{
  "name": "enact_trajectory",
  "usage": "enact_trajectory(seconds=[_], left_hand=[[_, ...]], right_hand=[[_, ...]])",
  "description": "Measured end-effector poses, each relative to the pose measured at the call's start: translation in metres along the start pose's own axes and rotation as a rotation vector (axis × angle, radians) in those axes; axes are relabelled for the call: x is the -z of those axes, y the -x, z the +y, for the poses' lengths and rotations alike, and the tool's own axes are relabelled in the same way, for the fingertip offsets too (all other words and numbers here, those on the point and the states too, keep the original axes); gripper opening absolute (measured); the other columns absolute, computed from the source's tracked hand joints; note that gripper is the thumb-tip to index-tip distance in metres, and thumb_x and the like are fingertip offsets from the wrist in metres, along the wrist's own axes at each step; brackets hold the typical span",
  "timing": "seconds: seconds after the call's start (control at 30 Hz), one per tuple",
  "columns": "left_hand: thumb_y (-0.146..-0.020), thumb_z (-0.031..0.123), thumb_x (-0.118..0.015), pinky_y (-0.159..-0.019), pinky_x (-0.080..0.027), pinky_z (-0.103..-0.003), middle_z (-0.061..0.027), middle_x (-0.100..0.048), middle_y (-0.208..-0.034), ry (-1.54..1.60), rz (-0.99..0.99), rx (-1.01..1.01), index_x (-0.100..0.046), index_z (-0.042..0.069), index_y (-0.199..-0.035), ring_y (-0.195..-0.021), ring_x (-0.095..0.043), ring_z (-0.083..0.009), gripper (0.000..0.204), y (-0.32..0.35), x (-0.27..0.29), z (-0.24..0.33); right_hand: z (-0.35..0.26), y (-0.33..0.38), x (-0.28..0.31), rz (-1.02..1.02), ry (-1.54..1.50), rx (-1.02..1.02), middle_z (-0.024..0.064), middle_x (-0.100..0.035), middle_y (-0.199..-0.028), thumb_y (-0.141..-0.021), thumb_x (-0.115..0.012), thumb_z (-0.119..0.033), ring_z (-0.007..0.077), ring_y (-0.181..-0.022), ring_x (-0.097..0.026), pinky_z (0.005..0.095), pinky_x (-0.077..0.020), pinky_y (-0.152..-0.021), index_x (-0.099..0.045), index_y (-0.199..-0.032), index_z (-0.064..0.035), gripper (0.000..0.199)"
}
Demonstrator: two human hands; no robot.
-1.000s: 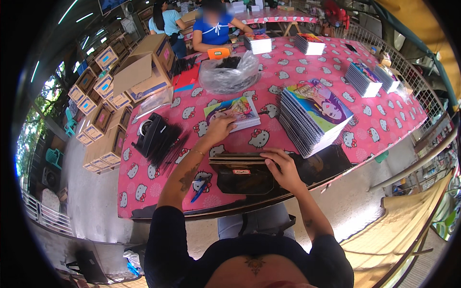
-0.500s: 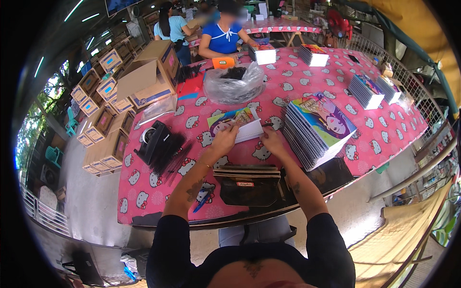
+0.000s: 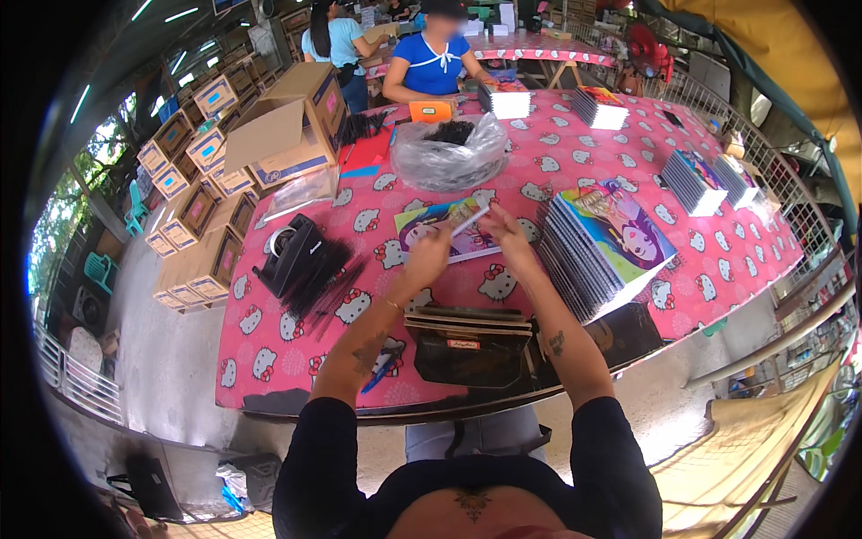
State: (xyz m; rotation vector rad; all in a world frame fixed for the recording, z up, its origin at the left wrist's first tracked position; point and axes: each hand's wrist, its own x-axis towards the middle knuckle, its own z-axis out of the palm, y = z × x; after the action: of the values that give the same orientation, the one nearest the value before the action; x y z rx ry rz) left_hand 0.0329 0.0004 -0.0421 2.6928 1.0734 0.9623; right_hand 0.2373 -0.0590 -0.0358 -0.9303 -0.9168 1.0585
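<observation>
Over the table's middle, my left hand [image 3: 429, 255] and my right hand [image 3: 508, 235] pinch a thin block of white sheets [image 3: 470, 221], tilted up and seen nearly edge-on. Beneath it lies a colourful notebook cover [image 3: 415, 226] with a drawn figure. My left fingers are closed at the block's lower left end, my right ones at its upper right end. A tall stack of spiral notebooks [image 3: 611, 234] with like covers stands right of my right hand. Below my wrists rests a dark box-like holder [image 3: 471, 352] with layered board edges.
Left of me are a black tape dispenser [image 3: 296, 251], loose thin black strands [image 3: 323, 289] and a blue pen-like thing [image 3: 382, 370]. Farther off sit a clear plastic bag [image 3: 449, 162] of black pieces, an open carton [image 3: 292, 135] and smaller notebook stacks [image 3: 693, 182]. A person [image 3: 435, 58] works across the table.
The white sheets, earlier lying flatter over the cover, are now tilted up edge-on. My right hand has risen toward their far end, and more of the cover shows.
</observation>
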Motion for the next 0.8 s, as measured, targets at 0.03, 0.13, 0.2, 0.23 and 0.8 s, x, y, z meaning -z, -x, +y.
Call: enact_trajectory(seconds=[0.03, 0.13, 0.2, 0.23, 0.8], left_hand=[[-0.097, 0.018, -0.057, -0.068, -0.054, -0.052, -0.0205, -0.069, -0.09, -0.023, 0.03, -0.049, -0.06, 0.003, -0.113, -0.079, -0.067, -0.0421, 0.022, -0.008, 0.013, 0.002], [-0.095, 0.016, -0.058, -0.068, -0.051, -0.055, -0.0205, -0.068, -0.085, -0.042, -0.041, -0.127, -0.062, 0.004, -0.11, -0.077, -0.066, -0.0435, 0.019, -0.039, 0.117, 0.056], [-0.095, 0.015, -0.058, -0.071, -0.048, -0.054, -0.0196, -0.067, -0.087, 0.074, -0.194, -0.183, -0.062, 0.004, -0.109, -0.083, -0.066, -0.0432, 0.018, -0.041, 0.183, 0.112], [-0.095, 0.015, -0.058, -0.071, -0.047, -0.054, -0.0192, -0.067, -0.086, 0.147, -0.218, -0.243, -0.061, 0.003, -0.106, -0.082, -0.065, -0.0432, 0.017, -0.035, 0.204, 0.13], [-0.093, 0.019, -0.059, -0.087, -0.048, -0.051, -0.0135, -0.068, -0.095, -0.13, -0.512, -0.444, -0.062, 0.002, -0.108, -0.091, -0.066, -0.0328, 0.023, 0.01, 0.193, 0.193]], right_hand=[[-0.002, 0.005, 0.001, 0.05, 0.249, 0.139, 0.0154, -0.061, -0.126, -0.09, -0.068, -0.013, 0.0312, -0.12, -0.057, 0.043, -0.0463, -0.097, -0.045, -0.151, -0.0148, 0.065], [-0.053, 0.044, -0.011, 0.143, 0.746, 0.518, 0.019, -0.055, -0.132, -0.082, -0.078, -0.011, 0.0327, -0.127, -0.051, 0.0422, -0.0416, -0.106, -0.042, -0.149, -0.0067, 0.076], [-0.086, 0.077, 0.009, 0.047, 0.836, 0.721, 0.0177, -0.059, -0.127, -0.082, -0.08, -0.006, 0.0292, -0.125, -0.055, 0.0399, -0.0439, -0.106, -0.05, -0.139, 0.0009, 0.065], [-0.093, 0.1, 0.012, -0.146, 0.313, 0.309, 0.0112, -0.066, -0.12, -0.088, -0.074, 0.0, 0.0196, -0.114, -0.062, 0.0338, -0.0489, -0.1, -0.056, -0.132, 0.0015, 0.047], [-0.034, 0.214, 0.017, 0.014, 0.137, 0.224, 0.0069, -0.068, -0.121, -0.091, -0.077, -0.008, 0.0117, -0.106, -0.062, 0.0277, -0.0477, -0.093, -0.059, -0.129, -0.0018, 0.043]])
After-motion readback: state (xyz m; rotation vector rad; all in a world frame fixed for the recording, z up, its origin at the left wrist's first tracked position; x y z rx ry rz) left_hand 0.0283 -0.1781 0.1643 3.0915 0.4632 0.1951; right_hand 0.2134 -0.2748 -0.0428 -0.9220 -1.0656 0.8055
